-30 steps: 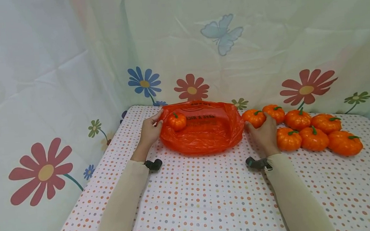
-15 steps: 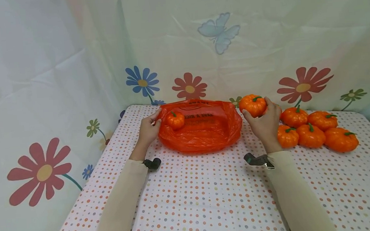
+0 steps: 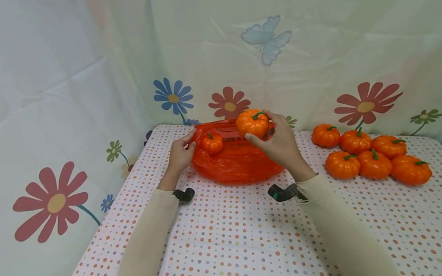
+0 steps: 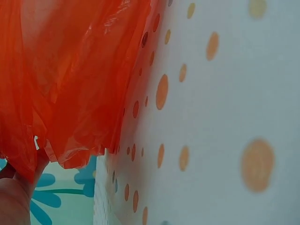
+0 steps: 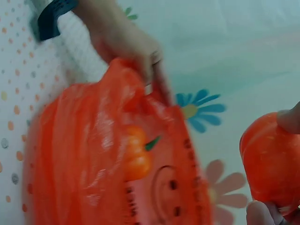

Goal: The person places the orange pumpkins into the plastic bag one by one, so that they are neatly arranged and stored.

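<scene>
A red plastic bag [image 3: 235, 169] with black print lies on the table, its mouth spread apart. My left hand [image 3: 179, 157] pinches the bag's left edge; the left wrist view shows the thin bag film [image 4: 79, 84] by the fingers. One small pumpkin [image 3: 212, 143] with a green stem rests inside the bag at the left. In my right hand [image 3: 282, 146] is another orange pumpkin [image 3: 252, 124], held above the bag's right half between thumb and fingers. The right wrist view shows this pumpkin [image 5: 272, 161] apart from the bag.
Several orange pumpkins [image 3: 375, 165] sit in two rows on the dotted tablecloth [image 3: 233, 241] to the right. Behind the table hangs a pale cloth [image 3: 315, 52] printed with flowers and a butterfly.
My right hand has gripped the leftmost pumpkin of the back row, lifted it and carried it left over the bag. The left hand stays at the bag's edge.
</scene>
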### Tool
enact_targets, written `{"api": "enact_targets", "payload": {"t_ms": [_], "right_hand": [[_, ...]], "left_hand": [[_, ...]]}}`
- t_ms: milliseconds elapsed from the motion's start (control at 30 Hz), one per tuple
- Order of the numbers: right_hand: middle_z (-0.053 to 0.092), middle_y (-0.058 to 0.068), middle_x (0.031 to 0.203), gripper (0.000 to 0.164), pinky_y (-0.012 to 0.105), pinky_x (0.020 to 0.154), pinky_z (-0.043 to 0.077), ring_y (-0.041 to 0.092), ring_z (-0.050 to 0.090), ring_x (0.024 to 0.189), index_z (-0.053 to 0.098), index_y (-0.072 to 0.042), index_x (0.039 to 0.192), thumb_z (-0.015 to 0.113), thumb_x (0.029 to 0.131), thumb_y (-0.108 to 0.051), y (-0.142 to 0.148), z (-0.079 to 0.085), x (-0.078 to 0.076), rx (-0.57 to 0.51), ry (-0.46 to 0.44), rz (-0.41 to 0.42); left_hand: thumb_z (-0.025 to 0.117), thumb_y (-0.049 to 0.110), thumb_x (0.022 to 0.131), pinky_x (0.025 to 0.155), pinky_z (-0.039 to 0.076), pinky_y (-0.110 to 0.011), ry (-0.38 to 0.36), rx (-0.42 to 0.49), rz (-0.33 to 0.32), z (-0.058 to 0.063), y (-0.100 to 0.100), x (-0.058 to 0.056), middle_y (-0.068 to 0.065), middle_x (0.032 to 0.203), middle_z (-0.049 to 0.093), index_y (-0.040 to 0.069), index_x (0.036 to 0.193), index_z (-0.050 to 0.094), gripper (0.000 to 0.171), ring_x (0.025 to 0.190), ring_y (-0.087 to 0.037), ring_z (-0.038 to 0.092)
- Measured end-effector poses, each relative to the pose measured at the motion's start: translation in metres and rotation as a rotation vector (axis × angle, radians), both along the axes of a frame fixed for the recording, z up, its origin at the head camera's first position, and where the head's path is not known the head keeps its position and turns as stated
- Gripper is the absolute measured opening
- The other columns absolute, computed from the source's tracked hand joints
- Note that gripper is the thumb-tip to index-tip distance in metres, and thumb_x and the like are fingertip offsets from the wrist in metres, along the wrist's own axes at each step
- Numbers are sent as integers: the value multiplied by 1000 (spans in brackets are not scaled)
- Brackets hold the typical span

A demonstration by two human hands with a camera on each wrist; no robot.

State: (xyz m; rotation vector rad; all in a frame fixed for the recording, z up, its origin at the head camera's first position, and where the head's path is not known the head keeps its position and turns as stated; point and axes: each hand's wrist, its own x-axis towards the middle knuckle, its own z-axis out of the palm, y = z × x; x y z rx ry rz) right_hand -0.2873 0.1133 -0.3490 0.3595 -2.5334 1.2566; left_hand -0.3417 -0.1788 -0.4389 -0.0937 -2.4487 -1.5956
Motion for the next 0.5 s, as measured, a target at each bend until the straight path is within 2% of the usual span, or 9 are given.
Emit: {"api": "enact_targets", "payload": {"t_ms": [67, 133, 233, 300, 500], "right_hand": [[43, 19, 143, 85, 41, 91, 53, 33, 49, 113, 33, -4, 151, 74, 85, -39, -10, -5, -10, -5, -104, 26], [43, 17, 145, 86, 43, 93, 56, 33, 51, 115, 30, -6, 153, 73, 86, -39, -18, -12, -21, -59, -236, 56], [42, 15, 149, 86, 45, 99, 54, 32, 51, 124, 27, -7, 154, 71, 88, -41, -28, -23, -37, -74, -376, 60], [42, 16, 148, 86, 45, 101, 53, 32, 50, 125, 27, -5, 154, 70, 89, -41, -33, -29, -45, -64, -421, 57], [46, 18, 143, 84, 44, 105, 50, 33, 50, 120, 28, 1, 151, 69, 89, -39, -39, -38, -61, 59, -512, 30]], "left_hand": [[55, 8, 98, 106, 48, -40, -3, -3, 1, 0, 0, 0, 4, 148, 52, 28, 141, 54, 47, 140, -21, 46], [55, 8, 98, 107, 48, -40, -3, -2, -2, 1, 0, -1, 4, 148, 51, 27, 141, 54, 47, 140, -20, 46], [54, 8, 99, 108, 47, -40, -3, -2, -6, 1, 0, -1, 3, 148, 51, 27, 142, 54, 47, 140, -20, 46], [53, 8, 99, 109, 46, -40, -4, 2, -7, 2, 0, 0, 3, 148, 51, 26, 142, 53, 47, 141, -21, 45], [54, 8, 98, 110, 45, -41, -6, 6, -7, 1, 0, 1, 2, 148, 51, 26, 142, 53, 47, 141, -21, 45]]}}
